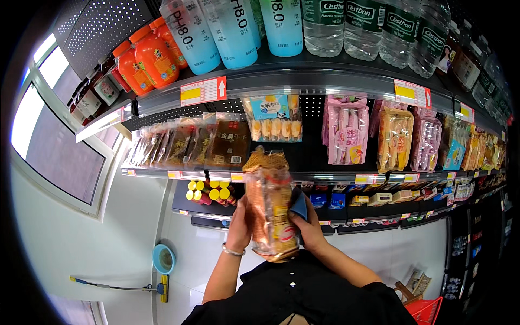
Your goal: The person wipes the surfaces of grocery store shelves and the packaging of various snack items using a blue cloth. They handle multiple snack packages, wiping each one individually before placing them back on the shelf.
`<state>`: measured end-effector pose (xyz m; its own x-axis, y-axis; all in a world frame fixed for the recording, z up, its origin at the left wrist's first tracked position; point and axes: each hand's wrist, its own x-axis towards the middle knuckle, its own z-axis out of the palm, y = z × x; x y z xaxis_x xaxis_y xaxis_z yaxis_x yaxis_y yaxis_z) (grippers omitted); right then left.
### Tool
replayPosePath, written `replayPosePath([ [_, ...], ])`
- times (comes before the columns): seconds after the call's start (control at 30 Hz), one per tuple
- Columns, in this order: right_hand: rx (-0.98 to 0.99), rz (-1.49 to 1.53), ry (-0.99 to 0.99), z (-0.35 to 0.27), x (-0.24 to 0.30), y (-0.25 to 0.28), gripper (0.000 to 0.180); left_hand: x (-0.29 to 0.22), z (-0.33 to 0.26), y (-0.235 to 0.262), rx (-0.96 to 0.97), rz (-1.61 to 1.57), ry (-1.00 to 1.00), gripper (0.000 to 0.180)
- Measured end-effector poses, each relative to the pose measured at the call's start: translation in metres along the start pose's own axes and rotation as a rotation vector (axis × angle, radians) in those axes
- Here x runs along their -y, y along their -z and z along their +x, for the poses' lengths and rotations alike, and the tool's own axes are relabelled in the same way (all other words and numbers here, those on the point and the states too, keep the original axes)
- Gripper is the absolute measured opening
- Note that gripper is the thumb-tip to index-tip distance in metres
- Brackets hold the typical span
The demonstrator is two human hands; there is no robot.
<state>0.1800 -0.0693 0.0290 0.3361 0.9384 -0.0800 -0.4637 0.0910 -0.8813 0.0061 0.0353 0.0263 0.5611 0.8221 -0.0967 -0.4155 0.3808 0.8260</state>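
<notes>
In front of the shelf I hold a clear-wrapped pack of golden-brown bread [269,208] upright between both hands. Whether it is one pack or two pressed together I cannot tell, as it is partly blurred. My left hand [239,227], with a bracelet at the wrist, grips its left side. On the right side, my right hand [311,226] is closed round the pack's edge and also holds a folded blue cloth [298,205]. The pack's top overlaps the front edge of the middle shelf [314,177].
Brown flat packets [230,142], a blue-labelled pastry pack [273,119] and pink snack packs [347,131] line the middle shelf. Water bottles [364,27] stand above. Yellow-lidded jars [214,189] sit below. A mop [163,288], blue bucket [163,259] and red basket [425,310] are on the floor.
</notes>
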Motion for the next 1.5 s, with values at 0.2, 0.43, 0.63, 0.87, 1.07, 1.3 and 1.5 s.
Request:
replayPosePath([
  [0.2, 0.174, -0.493, 0.204, -0.004, -0.003, -0.012, 0.073, 0.011, -0.027, 0.002, -0.051, 0.014, -0.013, 0.071],
  [0.43, 0.258, -0.422, 0.367, 0.063, 0.018, -0.010, 0.073, 0.014, -0.031, 0.003, 0.024, -0.332, 0.157, 0.065],
  [0.63, 0.332, -0.557, 0.414, 0.054, 0.011, -0.018, 0.072, 0.010, 0.000, 0.002, -0.070, -0.383, 0.009, 0.060],
  [0.87, 0.416, -0.386, 0.098, 0.005, 0.035, -0.012, 0.062, -0.017, 0.040, 0.024, 0.051, -0.557, -0.003, 0.056],
  [1.07, 0.299, -0.970, 0.721, 0.001, 0.070, -0.040, 0.070, -0.015, 0.051, -0.006, -0.060, -0.626, -0.026, 0.060],
  [1.3, 0.353, -1.319, 1.050, -0.018, 0.031, -0.036, 0.059, -0.033, 0.041, -0.032, 0.010, -0.568, -0.028, 0.065],
  [1.5, 0.461, -0.951, 0.936, -0.017, 0.015, 0.007, 0.054, -0.027, 0.040, -0.010, -0.128, -0.495, -0.148, 0.056],
])
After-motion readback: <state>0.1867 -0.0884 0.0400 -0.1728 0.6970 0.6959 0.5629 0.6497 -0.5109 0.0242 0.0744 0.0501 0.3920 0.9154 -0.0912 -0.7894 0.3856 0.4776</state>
